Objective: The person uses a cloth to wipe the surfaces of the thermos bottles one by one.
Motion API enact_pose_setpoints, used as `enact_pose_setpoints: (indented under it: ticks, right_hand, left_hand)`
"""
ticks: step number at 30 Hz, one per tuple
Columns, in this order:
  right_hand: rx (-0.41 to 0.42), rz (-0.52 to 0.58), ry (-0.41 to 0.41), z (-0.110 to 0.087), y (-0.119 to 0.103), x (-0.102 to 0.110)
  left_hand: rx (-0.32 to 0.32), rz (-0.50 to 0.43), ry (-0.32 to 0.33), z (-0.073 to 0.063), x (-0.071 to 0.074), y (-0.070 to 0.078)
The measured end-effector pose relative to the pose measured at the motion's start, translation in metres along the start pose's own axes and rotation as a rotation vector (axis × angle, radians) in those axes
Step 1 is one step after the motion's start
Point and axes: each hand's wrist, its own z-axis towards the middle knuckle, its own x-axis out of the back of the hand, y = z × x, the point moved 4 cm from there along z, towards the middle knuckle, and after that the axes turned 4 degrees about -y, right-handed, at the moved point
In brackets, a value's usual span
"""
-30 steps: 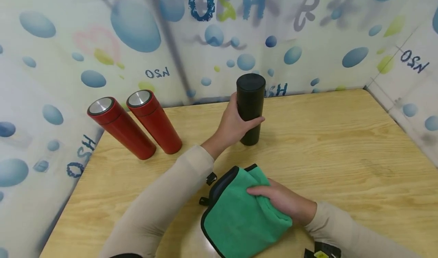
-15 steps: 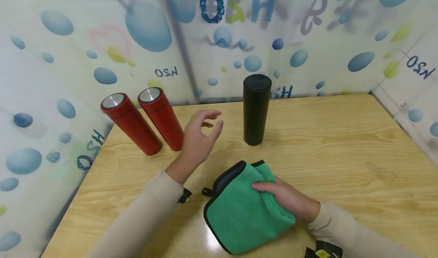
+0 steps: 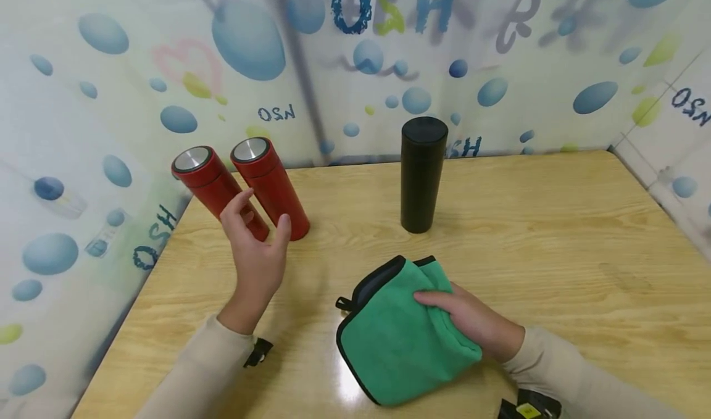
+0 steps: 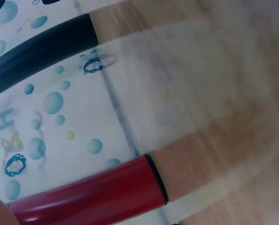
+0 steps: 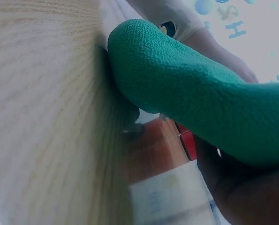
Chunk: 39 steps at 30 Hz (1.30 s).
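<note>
While the right hand (image 3: 483,320) pinched a soft green cloth with black edging (image 3: 400,345) by its bunched right side, the left hand (image 3: 258,258) was bare of any load, its thumb spread away from loosely bent fingers. Right thumb lay across the upper face of the cloth; the other right fingers were hidden behind it. Cloth was at the near middle of the pale wood-grain table (image 3: 555,240), folded over, a dark grey face showing at its upper left edge with a small black loop beside it. Right wrist view: the cloth bulged in a thick fold close to the table; contact there could not be told.

Left hand was in front of two red cylindrical flasks with silver-topped lids, overlapping the left red flask (image 3: 208,181), thumb tip before the lower part of the right red flask (image 3: 272,184); touch could not be told. Both flasks stood upright, side by side, lids up. A matte black cylindrical flask (image 3: 422,178) stood upright well apart to their right. Behind: a white wall covering (image 3: 339,98) printed with blue spots and lettering.
</note>
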Motion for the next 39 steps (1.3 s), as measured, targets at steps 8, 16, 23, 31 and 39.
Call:
enact_pose_setpoints:
  ticks: [8, 16, 23, 31, 39]
  right_hand:
    - [0.007, 0.006, 0.002, -0.001, 0.000, 0.000]
    - [0.009, -0.014, 0.040, 0.000, -0.003, -0.001]
    - [0.030, -0.015, 0.115, 0.000, -0.007, 0.001]
    - [0.063, 0.009, 0.115, -0.002, -0.008, 0.001]
    - [0.106, 0.024, 0.199, -0.005, -0.012, 0.005]
  left_hand:
    - [0.260, -0.119, -0.119, 0.010, -0.008, -0.023]
    - [0.376, -0.172, -0.156, 0.031, -0.019, -0.053]
    - [0.406, -0.109, -0.109, 0.041, -0.020, -0.064]
    - [0.365, -0.090, -0.052, 0.040, -0.020, -0.060]
    - [0.323, -0.165, -0.078, 0.029, -0.026, -0.044]
